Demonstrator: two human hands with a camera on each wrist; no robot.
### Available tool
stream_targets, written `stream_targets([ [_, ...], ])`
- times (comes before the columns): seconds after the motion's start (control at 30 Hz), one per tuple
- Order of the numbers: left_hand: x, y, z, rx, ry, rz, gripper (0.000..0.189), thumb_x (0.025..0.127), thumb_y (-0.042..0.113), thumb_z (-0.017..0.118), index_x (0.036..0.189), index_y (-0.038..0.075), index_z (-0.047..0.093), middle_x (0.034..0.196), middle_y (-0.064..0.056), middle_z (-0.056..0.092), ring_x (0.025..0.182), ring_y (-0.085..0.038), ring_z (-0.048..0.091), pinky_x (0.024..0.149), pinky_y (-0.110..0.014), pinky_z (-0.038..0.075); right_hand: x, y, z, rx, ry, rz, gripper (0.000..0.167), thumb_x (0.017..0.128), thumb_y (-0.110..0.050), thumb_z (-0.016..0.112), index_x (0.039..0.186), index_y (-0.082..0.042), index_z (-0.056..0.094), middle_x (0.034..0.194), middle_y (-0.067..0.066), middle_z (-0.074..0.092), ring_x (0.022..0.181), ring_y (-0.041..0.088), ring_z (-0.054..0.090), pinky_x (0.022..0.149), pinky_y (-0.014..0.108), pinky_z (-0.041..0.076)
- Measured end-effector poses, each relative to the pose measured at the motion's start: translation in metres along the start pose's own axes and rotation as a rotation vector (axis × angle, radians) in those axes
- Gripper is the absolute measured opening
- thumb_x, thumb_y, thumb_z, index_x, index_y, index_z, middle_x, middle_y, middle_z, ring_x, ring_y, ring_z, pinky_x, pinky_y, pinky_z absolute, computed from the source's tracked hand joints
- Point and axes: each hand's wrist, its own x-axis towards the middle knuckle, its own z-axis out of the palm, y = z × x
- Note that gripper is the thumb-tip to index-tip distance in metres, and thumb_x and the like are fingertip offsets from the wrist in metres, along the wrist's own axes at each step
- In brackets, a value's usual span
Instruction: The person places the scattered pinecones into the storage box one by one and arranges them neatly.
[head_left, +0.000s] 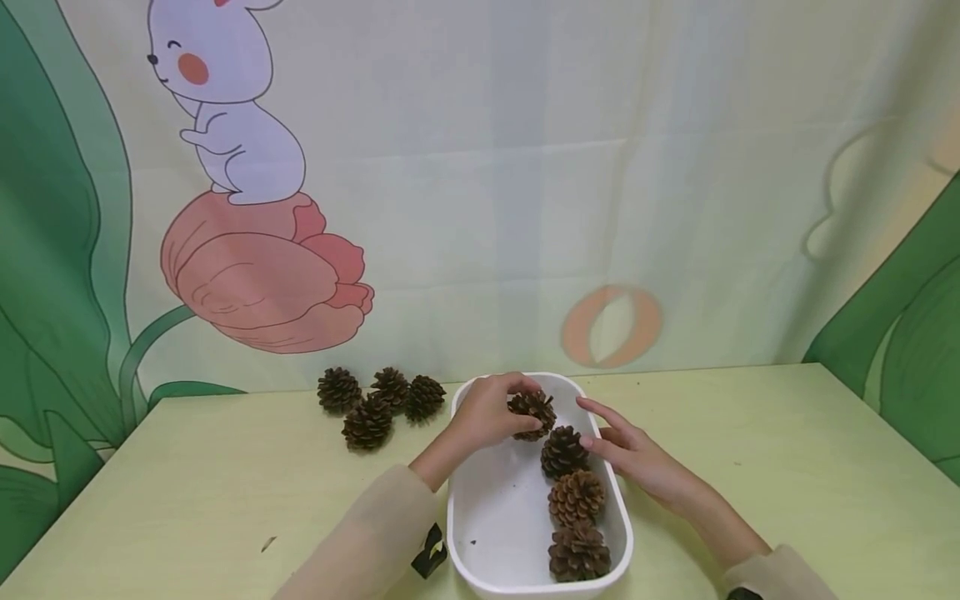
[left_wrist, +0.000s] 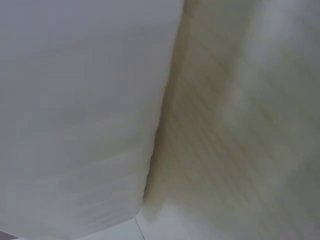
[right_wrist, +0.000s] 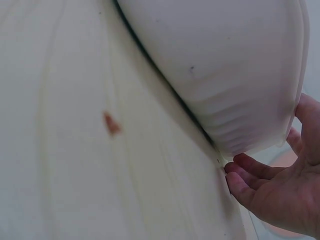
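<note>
My left hand reaches over the far left part of a white plastic tub, its thumb and fingers around a dark pinecone. Below that cone, a second pinecone, a lighter brown pinecone and another pinecone form a line along the tub's right side. My right hand holds the tub's right wall, thumb and index finger over the rim. In the right wrist view, the other fingers are bent against the outside, low on the wall. The left wrist view shows no hand.
Several pinecones lie grouped on the pale wooden table, left of the tub. A black strap shows beside the left sleeve. Behind the table hangs a printed curtain. Small brown flakes dot the tabletop.
</note>
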Motion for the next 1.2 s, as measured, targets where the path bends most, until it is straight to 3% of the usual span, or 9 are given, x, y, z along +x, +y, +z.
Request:
stream_targets([
  [0.1, 0.003, -0.002, 0.003, 0.035, 0.0, -0.026, 0.038, 0.073, 0.018, 0.076, 0.109, 0.011, 0.064, 0.109, -0.006, 0.065, 0.103, -0.024, 0.058, 0.087, -0.036, 0.047, 0.0, 0.0, 0.001, 0.007, 0.005, 0.011, 0.059, 0.095, -0.026, 0.048, 0.146, -0.014, 0.02, 0.133, 0.033, 0.036, 0.117, 0.037, 0.044, 0.097, 0.054, 0.035],
  [0.27, 0.009, -0.005, 0.006, 0.094, -0.021, -0.015, 0.037, 0.072, 0.02, 0.077, 0.106, 0.01, 0.065, 0.105, -0.006, 0.066, 0.097, -0.022, 0.061, 0.084, -0.032, 0.047, -0.001, 0.002, 0.0, 0.007, 0.016, 0.015, 0.058, 0.095, -0.026, 0.048, 0.146, -0.015, 0.02, 0.138, 0.032, 0.029, 0.122, 0.039, 0.039, 0.097, 0.056, 0.035],
  [0.63, 0.012, -0.008, 0.012, 0.091, -0.035, -0.002, 0.035, 0.074, 0.02, 0.076, 0.104, 0.007, 0.065, 0.103, -0.007, 0.067, 0.096, -0.021, 0.061, 0.085, -0.03, 0.047, -0.002, 0.002, 0.0, 0.007, 0.028, 0.015, 0.059, 0.095, -0.025, 0.048, 0.145, -0.013, 0.02, 0.137, 0.034, 0.03, 0.12, 0.041, 0.04, 0.096, 0.055, 0.036],
  [0.8, 0.008, -0.011, 0.013, 0.116, -0.008, -0.038, 0.037, 0.073, 0.025, 0.077, 0.103, 0.007, 0.066, 0.104, -0.007, 0.066, 0.097, -0.022, 0.061, 0.083, -0.032, 0.048, -0.001, 0.004, 0.002, 0.017, 0.02, 0.007, 0.059, 0.095, -0.025, 0.048, 0.145, -0.013, 0.02, 0.138, 0.034, 0.029, 0.121, 0.041, 0.039, 0.096, 0.054, 0.036],
  [1.0, 0.005, -0.012, 0.013, 0.14, 0.044, -0.11, 0.036, 0.07, 0.032, 0.078, 0.096, 0.009, 0.068, 0.09, -0.004, 0.067, 0.081, -0.018, 0.061, 0.068, -0.028, 0.048, 0.0, 0.003, 0.003, 0.015, 0.011, -0.003, 0.058, 0.095, -0.025, 0.048, 0.145, -0.014, 0.021, 0.138, 0.034, 0.029, 0.121, 0.04, 0.039, 0.096, 0.054, 0.036],
  [1.2, 0.006, -0.011, 0.015, 0.141, 0.044, -0.067, 0.041, 0.071, 0.036, 0.076, 0.099, 0.006, 0.07, 0.093, -0.006, 0.069, 0.083, -0.019, 0.063, 0.07, -0.026, 0.05, 0.001, 0.001, 0.003, 0.008, 0.024, 0.006, 0.058, 0.095, -0.025, 0.049, 0.145, -0.014, 0.021, 0.139, 0.033, 0.027, 0.123, 0.042, 0.036, 0.097, 0.056, 0.035],
])
